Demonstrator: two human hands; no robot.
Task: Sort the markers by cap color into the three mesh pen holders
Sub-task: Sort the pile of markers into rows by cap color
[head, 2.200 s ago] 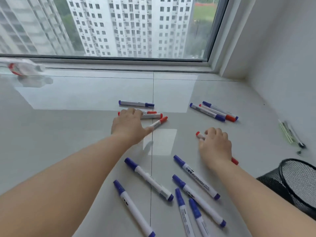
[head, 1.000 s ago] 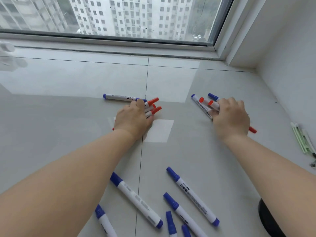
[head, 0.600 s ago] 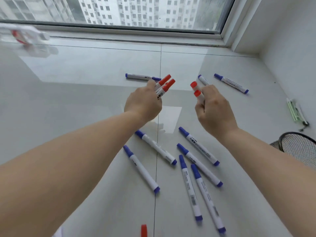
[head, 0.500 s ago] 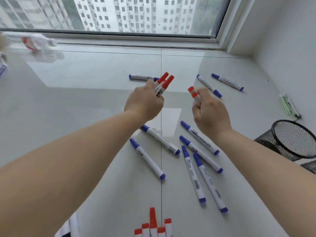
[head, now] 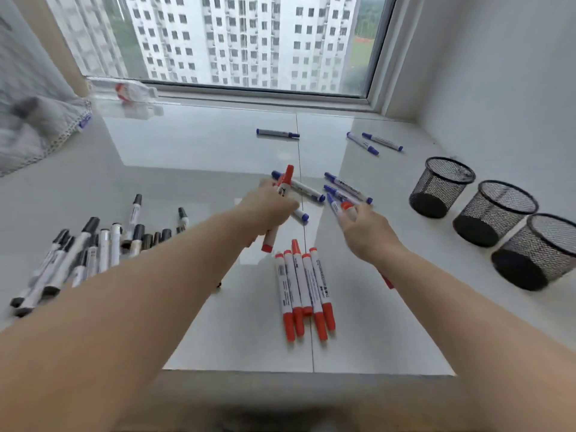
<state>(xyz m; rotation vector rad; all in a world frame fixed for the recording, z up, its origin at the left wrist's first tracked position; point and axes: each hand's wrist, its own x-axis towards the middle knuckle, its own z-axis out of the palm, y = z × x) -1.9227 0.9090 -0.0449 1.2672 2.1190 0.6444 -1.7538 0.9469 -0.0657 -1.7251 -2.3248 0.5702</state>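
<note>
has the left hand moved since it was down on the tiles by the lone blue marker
Yes: the left hand is off the tile, nearer than the lone blue marker, gripping red markers.

I face a wide window (head: 243, 42) showing white tower blocks; daylight gleams off my glossy grey tiled ledge (head: 193, 145), white wall (head: 505, 73) right.

Both forearms reach over the pale worktop (head: 187, 188). The left hand (head: 269, 210) grips red-capped markers (head: 285, 182), one cap pointing up toward the window (head: 237, 42); the right hand (head: 364, 227) holds another red-capped marker (head: 346, 206). Below them lies a neat row of red markers (head: 304, 288). Black-capped markers (head: 90, 244) are heaped at the left, blue-capped markers (head: 346, 187) scattered farther off. Three black mesh pen holders (head: 495, 213) stand upright in a line at the right — nothing shows inside them.
</note>
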